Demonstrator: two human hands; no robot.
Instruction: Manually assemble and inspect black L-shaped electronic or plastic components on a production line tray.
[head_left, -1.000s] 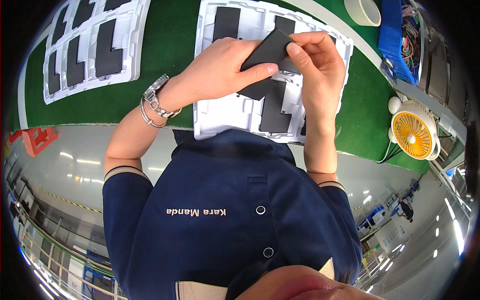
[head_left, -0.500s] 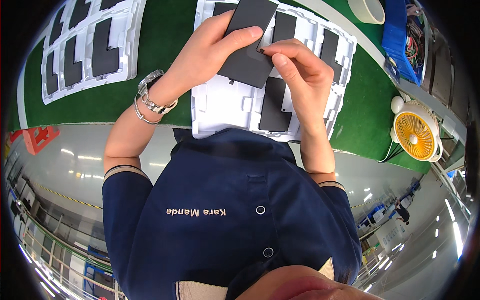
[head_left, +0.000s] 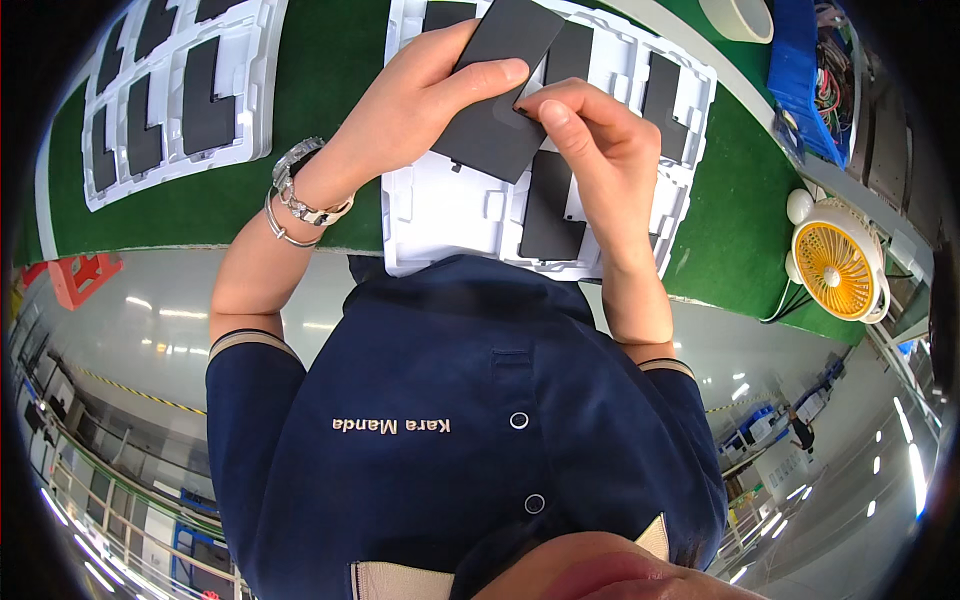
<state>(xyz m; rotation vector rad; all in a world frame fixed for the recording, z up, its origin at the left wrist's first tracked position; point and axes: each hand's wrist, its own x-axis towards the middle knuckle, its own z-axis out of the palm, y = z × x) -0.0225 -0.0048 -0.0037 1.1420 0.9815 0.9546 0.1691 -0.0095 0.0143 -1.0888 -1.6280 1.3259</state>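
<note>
A flat black L-shaped pack [head_left: 500,95], which looks like a battery cell, is gripped in my left hand [head_left: 405,105], with the thumb lying across its top face. My right hand [head_left: 600,135] is closed in a pinch at the pack's inner corner, where a small dark tab shows by the fingertips. The pack is tilted above a white moulded tray [head_left: 440,225]. Other black packs lie in that tray's pockets, one of them [head_left: 550,210] just below the held pack and another [head_left: 662,105] to the right.
On the left, a second white tray [head_left: 255,130] holds several similar black packs. Both trays rest on a green tabletop [head_left: 330,60]. To the right are a yellow-and-white fan [head_left: 835,265], a blue bin [head_left: 795,80] with wires and a roll of tape [head_left: 740,15]. An orange-red object [head_left: 85,278] stands lower left.
The held pack has turned slightly clockwise, its top edge shifting right. My right fingers have moved a little left along with the tab. My left hand keeps its grip.
</note>
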